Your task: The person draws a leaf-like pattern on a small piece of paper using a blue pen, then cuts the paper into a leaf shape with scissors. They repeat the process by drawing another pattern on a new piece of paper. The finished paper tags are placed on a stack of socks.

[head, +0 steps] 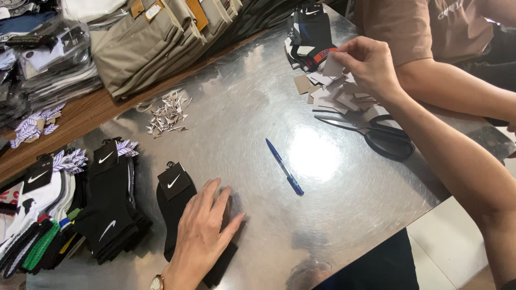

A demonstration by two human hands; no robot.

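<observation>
Black socks (183, 215) lie under the flat, spread left hand (207, 231); right hand (368, 64) pinches a card tag (333, 67) far right; tagged sock stacks (102, 204) wait left.

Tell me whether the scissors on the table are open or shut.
Shut, or nearly. The scissors lie flat on the metal table, blades together in one thin line pointing left, black handles side by side.

A scratched metal table top (242, 123) reflects a bright spot of light from above, with a brown wooden surface (80, 115) at its far left and a pale tiled floor (446, 241) at near right.
</observation>
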